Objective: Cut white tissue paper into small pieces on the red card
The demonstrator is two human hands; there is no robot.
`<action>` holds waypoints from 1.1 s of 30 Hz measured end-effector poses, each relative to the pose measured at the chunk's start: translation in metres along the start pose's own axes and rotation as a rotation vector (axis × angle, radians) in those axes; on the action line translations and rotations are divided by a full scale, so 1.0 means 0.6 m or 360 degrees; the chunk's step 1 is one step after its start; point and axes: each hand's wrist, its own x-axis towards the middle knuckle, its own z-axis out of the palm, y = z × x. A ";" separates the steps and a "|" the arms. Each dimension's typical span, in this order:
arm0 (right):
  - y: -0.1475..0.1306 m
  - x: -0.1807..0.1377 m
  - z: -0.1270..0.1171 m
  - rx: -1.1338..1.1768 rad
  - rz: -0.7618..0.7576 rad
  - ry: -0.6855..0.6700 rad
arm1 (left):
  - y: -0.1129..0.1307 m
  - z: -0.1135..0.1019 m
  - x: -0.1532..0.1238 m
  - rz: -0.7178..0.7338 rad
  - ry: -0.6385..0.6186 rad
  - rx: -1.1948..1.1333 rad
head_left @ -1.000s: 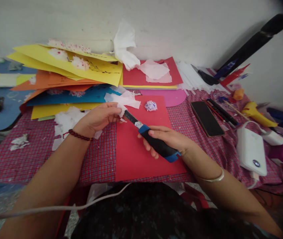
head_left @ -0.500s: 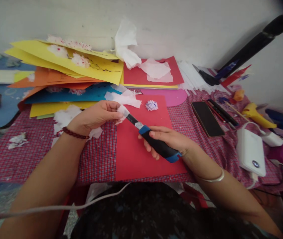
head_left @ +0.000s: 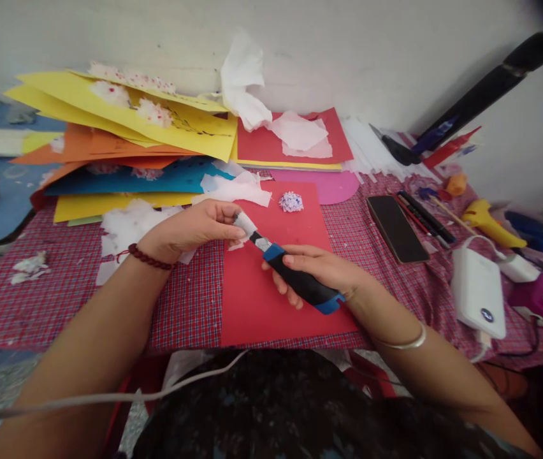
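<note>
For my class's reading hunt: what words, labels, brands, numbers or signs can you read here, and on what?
None can be read.
White power bank: marks on its round dark panel are too small.
Utility knife: no legible lettering.
Top yellow sheet: dark strokes, no readable words.
Phone: dark screen, nothing legible.

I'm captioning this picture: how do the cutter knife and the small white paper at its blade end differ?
The cutter knife is black and blue; the white paper is plain.
The knife is long and straight, the paper much shorter and creased.
The right hand grips the knife; the left hand pinches the paper.
Both are held up, meeting at the blade end.
</note>
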 end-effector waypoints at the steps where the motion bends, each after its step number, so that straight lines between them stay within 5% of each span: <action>1: 0.001 0.000 0.000 -0.0005 0.0004 0.0002 | -0.002 0.000 0.001 0.0000 -0.0003 -0.0007; 21: -0.005 0.011 -0.001 0.0082 -0.0115 0.0086 | -0.015 0.025 0.020 0.0124 0.0329 -0.0279; 33: -0.001 0.018 0.004 0.0173 -0.0225 0.0170 | -0.020 0.017 0.025 -0.0053 0.0417 -0.0416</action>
